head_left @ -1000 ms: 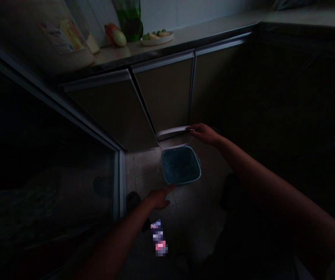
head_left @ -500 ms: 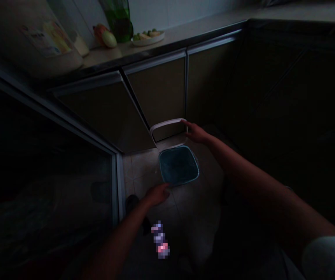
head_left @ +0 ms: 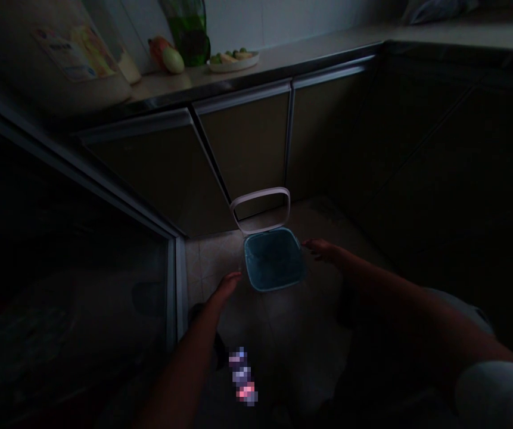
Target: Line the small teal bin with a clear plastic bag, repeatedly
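A teal bin (head_left: 274, 262), its mouth facing up, stands on the tiled floor in front of the cabinets. Its pale ring-shaped rim frame (head_left: 260, 194) is tipped up at the back, leaning by the cabinet doors. My right hand (head_left: 321, 249) is beside the bin's right edge, fingers stretched toward it and holding nothing. On the other side, my left hand (head_left: 228, 285) is open just off the bin's left wall, fingers extended. Dim light hides whether the right fingertips touch the bin.
Cabinet doors (head_left: 245, 137) rise behind the bin beneath a countertop (head_left: 278, 53). On it are a plate of food (head_left: 233, 62), a green bottle (head_left: 189, 36), an onion (head_left: 173, 61) and a large labelled container (head_left: 72, 53). A framed glass door (head_left: 173, 286) borders the left.
My right hand has left the pale ring frame and moved down to the bin's right side. My left hand has shifted from the bin's front corner to its left side.
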Demonstrator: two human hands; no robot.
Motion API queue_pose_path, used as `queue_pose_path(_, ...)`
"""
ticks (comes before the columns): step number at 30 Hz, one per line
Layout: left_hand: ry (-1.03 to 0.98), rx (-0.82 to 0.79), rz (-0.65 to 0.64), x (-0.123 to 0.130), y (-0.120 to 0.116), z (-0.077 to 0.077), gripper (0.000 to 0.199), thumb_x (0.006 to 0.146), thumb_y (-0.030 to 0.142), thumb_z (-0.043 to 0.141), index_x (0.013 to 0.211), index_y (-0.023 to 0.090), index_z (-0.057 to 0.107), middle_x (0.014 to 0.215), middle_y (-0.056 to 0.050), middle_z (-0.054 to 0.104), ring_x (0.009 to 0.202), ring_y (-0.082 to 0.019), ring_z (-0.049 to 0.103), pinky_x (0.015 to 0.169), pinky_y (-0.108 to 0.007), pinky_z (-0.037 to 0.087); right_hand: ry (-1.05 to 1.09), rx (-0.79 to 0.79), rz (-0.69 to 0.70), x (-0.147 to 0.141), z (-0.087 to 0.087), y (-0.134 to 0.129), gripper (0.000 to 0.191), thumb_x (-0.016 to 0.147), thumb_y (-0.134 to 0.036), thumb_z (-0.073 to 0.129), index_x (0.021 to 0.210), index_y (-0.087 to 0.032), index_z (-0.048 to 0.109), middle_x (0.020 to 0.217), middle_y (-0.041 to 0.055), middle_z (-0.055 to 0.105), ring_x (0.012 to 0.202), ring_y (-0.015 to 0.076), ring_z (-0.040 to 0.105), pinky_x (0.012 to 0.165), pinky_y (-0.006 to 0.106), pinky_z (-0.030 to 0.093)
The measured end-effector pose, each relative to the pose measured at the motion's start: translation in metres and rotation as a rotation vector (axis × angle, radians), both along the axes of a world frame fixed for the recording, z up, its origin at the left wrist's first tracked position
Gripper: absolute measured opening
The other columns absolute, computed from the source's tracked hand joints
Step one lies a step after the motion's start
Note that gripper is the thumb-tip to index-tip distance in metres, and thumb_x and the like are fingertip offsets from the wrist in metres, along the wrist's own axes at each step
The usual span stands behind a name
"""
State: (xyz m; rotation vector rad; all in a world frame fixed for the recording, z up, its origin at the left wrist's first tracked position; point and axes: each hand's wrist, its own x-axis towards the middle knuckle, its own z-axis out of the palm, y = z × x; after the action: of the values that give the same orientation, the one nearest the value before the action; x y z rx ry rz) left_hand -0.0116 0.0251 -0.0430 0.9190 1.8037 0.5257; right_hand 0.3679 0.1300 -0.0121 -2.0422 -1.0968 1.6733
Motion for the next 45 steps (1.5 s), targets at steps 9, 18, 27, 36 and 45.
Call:
queue_pose_path(9,-0.142,-0.078,0.106,0.012,0.006,0.009,0.053,0.088,0.031,0.056,0.140,0.023,0.063,0.148,-0.013,0.064,0.132,-0.025,0.061,0.097,-0.038,0.051,0.242,-0.142,0.048,0.003,-0.017,-0.011,0.031,0.091,-0.035,0.054,0.118,-0.025,0.066,0.146,0.0074,0.061,0.117,0.0219,0.061,0.100,0.041,0.047)
queue_pose_path(18,-0.218,0.141,0.257,0.022,-0.014,0.068,0.055,0.082,0.036,0.059,0.132,0.017,0.069,0.142,-0.014,0.068,0.130,-0.025,0.063,0.095,-0.035,0.047,0.208,0.086,-0.176,0.001,0.032,-0.048,0.034,0.085,-0.036,0.057,0.111,-0.018,0.069,0.139,0.0127,0.067,0.110,0.0218,0.064,0.079,0.030,0.047)
queue_pose_path(27,-0.432,0.397,0.340,0.042,-0.041,0.153,0.058,0.069,0.036,0.066,0.122,0.015,0.075,0.136,-0.014,0.071,0.119,-0.026,0.066,0.083,-0.030,0.045,0.326,0.361,-0.169,-0.001,0.124,-0.091,0.046,0.076,-0.031,0.057,0.116,-0.016,0.077,0.126,0.0126,0.074,0.110,0.0234,0.067,0.079,0.030,0.051)
queue_pose_path(36,-0.539,0.692,0.251,0.043,-0.078,0.234,0.046,0.070,0.031,0.072,0.113,0.017,0.080,0.128,-0.014,0.075,0.117,-0.026,0.067,0.086,-0.030,0.046,0.466,0.607,0.100,0.017,0.222,-0.126,0.043,0.080,-0.029,0.069,0.120,-0.021,0.079,0.136,0.0098,0.071,0.119,0.0258,0.067,0.096,0.038,0.055)
queue_pose_path(45,-0.565,0.926,0.165,0.023,-0.175,0.305,0.029,0.073,0.027,0.077,0.100,0.022,0.086,0.107,-0.010,0.081,0.111,-0.028,0.073,0.109,-0.045,0.049,0.394,0.674,0.189,0.067,0.302,-0.202,0.036,0.069,-0.047,0.089,0.100,-0.028,0.084,0.106,0.0074,0.079,0.101,0.0243,0.073,0.090,0.037,0.058)
